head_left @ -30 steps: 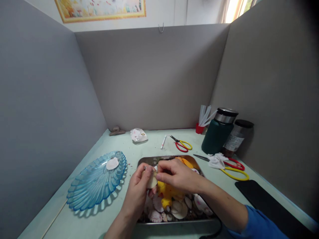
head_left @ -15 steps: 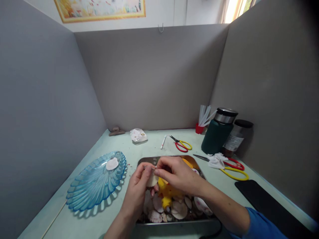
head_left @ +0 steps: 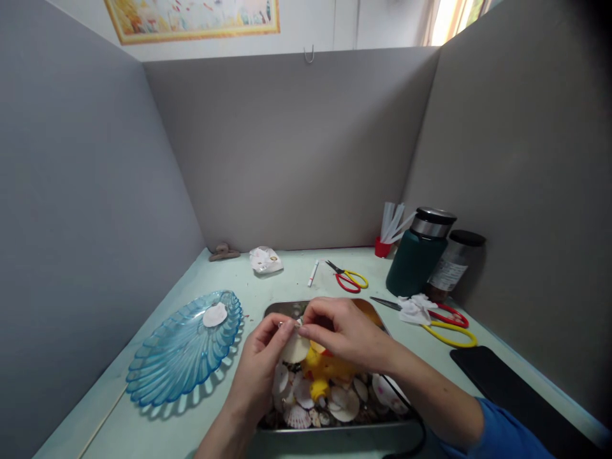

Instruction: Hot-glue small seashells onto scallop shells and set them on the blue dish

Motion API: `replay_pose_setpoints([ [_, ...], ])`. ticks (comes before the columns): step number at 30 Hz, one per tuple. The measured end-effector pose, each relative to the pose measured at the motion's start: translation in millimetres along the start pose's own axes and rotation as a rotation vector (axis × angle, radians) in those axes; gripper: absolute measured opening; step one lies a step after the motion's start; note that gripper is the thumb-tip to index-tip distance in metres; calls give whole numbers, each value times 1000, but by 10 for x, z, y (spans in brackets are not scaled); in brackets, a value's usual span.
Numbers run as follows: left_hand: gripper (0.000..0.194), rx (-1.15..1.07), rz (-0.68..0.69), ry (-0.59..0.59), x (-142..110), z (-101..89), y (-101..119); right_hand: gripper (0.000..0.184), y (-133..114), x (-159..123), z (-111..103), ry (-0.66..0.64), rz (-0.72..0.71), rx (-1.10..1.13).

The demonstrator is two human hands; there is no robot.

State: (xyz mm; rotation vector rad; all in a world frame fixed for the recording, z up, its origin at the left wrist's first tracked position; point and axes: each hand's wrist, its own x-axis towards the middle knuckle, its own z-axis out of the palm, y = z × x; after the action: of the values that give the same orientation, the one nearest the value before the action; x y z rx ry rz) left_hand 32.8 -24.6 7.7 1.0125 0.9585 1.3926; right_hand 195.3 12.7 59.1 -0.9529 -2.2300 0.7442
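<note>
Pinched between thumb and fingers of my left hand (head_left: pixel 262 357) is a pale, rounded seashell (head_left: pixel 295 349). My right hand (head_left: pixel 337 331) meets it at the shell's upper edge, thumb and forefinger pressed together on something too small to make out. Both hands are over a metal tray (head_left: pixel 335 428), near its far side. Inside the tray lie several seashells (head_left: pixel 297 417) and a yellow plush-like piece (head_left: pixel 319 389), partly hidden by my right hand.
At left sits a blue shell-shaped glass dish (head_left: pixel 176 357) with a white shell (head_left: pixel 215 315) in it. Small scissors (head_left: pixel 349 278), larger scissors (head_left: pixel 452 325) under tissue (head_left: pixel 415 308), a green bottle (head_left: pixel 418 255), a jar (head_left: pixel 452 268) and a black phone-like slab (head_left: pixel 507 389) lie beyond or right.
My hands stay together over the tray with only slight shifts of the fingers. The held shell is turned a little and shows more of its face. A dark cord shows beside my right forearm.
</note>
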Motion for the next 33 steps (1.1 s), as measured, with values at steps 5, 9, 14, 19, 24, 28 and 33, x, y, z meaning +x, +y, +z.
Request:
replay_pose_setpoints([
  [5, 18, -106, -50, -28, -15, -12, 1, 13, 15, 7, 15, -62, 47, 125],
  [9, 19, -124, -61, -41, -10, -15, -13, 12, 40, 7, 39, -87, 72, 178],
  [14, 21, -133, -69, -35, 4, 7, -38, 13, 46, 9, 46, -49, 110, 158],
  [19, 24, -127, -95, -86, -19, 60, -20, 16, 72, 13, 37, 24, 128, 134],
  [24, 25, -82, -106, -97, -16, 69, -15, 15, 88, 11, 44, 67, 110, 108],
  [28, 24, -15, -76, -54, 3, 39, -31, 16, 57, 6, 44, 31, 97, 42],
  [33, 22, -8, -55, -20, 1, 29, -52, 15, 23, 10, 39, 47, 66, -28],
])
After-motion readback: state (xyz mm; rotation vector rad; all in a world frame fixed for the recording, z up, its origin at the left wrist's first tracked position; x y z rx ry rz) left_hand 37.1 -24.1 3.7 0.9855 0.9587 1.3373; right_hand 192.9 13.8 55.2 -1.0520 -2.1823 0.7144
